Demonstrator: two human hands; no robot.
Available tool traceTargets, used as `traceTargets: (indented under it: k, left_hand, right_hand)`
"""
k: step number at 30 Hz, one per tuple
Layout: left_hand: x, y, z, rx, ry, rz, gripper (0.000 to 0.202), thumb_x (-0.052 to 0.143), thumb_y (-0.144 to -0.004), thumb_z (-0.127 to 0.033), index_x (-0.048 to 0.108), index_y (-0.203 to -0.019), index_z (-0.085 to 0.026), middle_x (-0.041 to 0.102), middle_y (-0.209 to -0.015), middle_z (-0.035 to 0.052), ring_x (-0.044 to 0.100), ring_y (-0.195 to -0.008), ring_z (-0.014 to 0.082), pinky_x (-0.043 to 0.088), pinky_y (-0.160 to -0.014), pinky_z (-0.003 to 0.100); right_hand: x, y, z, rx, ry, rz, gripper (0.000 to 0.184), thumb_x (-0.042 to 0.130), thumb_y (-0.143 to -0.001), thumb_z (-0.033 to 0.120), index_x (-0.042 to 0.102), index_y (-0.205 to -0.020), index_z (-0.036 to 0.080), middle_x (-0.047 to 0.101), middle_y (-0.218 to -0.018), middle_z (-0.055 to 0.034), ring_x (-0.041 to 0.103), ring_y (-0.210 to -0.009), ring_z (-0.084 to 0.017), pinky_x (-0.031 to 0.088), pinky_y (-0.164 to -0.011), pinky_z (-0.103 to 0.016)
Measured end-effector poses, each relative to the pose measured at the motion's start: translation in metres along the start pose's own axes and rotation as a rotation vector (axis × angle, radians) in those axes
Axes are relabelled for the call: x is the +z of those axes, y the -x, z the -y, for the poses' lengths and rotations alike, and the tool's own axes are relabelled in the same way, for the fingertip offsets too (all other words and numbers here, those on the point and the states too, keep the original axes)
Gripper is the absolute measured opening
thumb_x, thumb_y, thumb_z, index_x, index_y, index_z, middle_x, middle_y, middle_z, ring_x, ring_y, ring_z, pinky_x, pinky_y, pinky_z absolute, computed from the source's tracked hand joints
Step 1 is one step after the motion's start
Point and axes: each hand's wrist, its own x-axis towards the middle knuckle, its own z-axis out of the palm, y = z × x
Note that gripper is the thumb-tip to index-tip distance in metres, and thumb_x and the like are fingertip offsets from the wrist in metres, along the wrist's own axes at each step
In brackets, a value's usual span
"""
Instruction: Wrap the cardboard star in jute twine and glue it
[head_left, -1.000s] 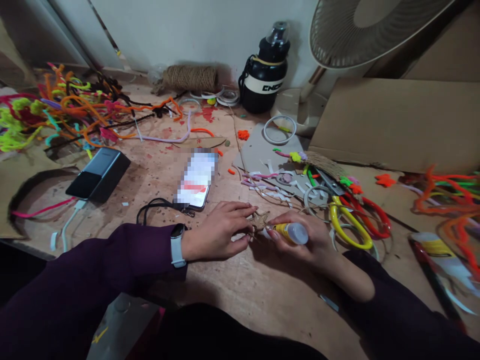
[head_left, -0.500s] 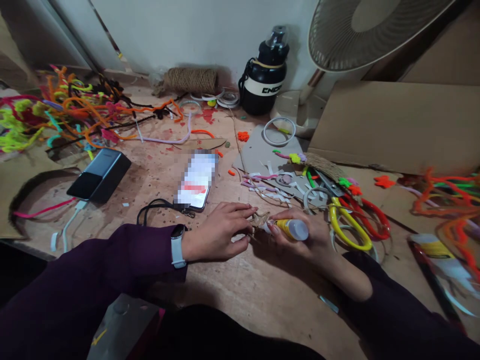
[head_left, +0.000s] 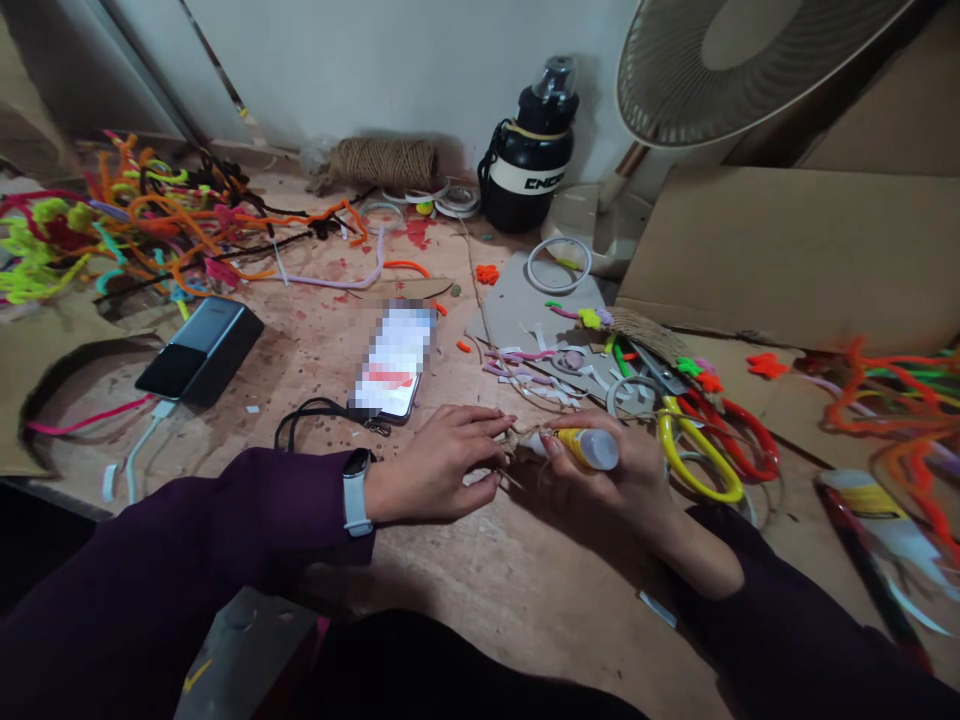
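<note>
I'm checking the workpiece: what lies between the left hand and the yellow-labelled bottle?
The head view shows a small brown piece, partly hidden, beside the left hand.

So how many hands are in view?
2: the left hand, its fingertips by a small brown piece, and the right hand, holding a bottle. No others show.

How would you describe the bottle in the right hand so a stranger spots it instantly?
Start at the pale fan at upper right, then look down, nearer the person, to the right hand. It grips a small bottle, tilted, with a yellow label and pale rounded end. A blurred yellow-labelled item lies far right, but only this one is held.
</note>
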Motion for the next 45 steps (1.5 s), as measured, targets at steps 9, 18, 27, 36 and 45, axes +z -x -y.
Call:
traceTargets:
  k: [9,18,27,36,45]
  left_hand:
    - [0.000,-0.001,0.000,0.004,0.008,0.007,0.015,0.061,-0.084,-0.021,0.071,-0.095,-0.018,0.064,-0.135,0.0103,0.055,-0.130,0.0263,0.046,-0.106,0.043]
    - [0.001,0.000,0.001,0.037,0.010,-0.026,0.014,0.061,-0.084,-0.020,0.071,-0.094,-0.017,0.065,-0.133,0.0115,0.056,-0.130,0.0258,0.046,-0.105,0.042]
    - [0.001,-0.001,0.000,0.025,-0.004,-0.012,0.015,0.061,-0.083,-0.020,0.071,-0.095,-0.019,0.065,-0.134,0.0092,0.057,-0.129,0.0248,0.046,-0.105,0.042]
    - [0.000,0.000,0.000,0.018,-0.012,0.008,0.016,0.061,-0.083,-0.020,0.070,-0.097,-0.018,0.065,-0.134,0.0098,0.056,-0.130,0.0258,0.046,-0.106,0.043]
    - [-0.001,-0.002,-0.001,0.023,-0.018,-0.003,0.015,0.061,-0.083,-0.019,0.071,-0.095,-0.018,0.066,-0.133,0.0102,0.057,-0.129,0.0265,0.048,-0.104,0.042]
  right_hand:
    - [-0.003,-0.001,-0.003,-0.079,0.085,0.005,0.005,0.067,-0.086,0.023,0.065,-0.091,0.023,0.074,-0.080,-0.0034,0.071,-0.067,-0.019,0.057,-0.059,-0.030]
    - [-0.002,-0.002,-0.002,-0.093,0.041,0.011,0.004,0.066,-0.087,0.022,0.065,-0.090,0.020,0.073,-0.077,-0.0025,0.070,-0.064,-0.016,0.056,-0.057,-0.026]
    - [-0.003,-0.001,-0.002,-0.032,-0.016,0.042,0.005,0.067,-0.086,0.025,0.065,-0.087,0.021,0.072,-0.074,-0.0015,0.069,-0.061,-0.016,0.054,-0.053,-0.026]
    - [0.006,0.002,-0.001,-0.028,-0.048,0.026,0.003,0.065,-0.087,0.023,0.065,-0.090,0.021,0.073,-0.078,-0.0026,0.070,-0.066,-0.017,0.056,-0.057,-0.027]
    - [0.005,0.000,-0.004,-0.065,-0.016,-0.032,0.004,0.066,-0.085,0.021,0.066,-0.089,0.021,0.074,-0.079,-0.0030,0.071,-0.066,-0.017,0.058,-0.059,-0.027]
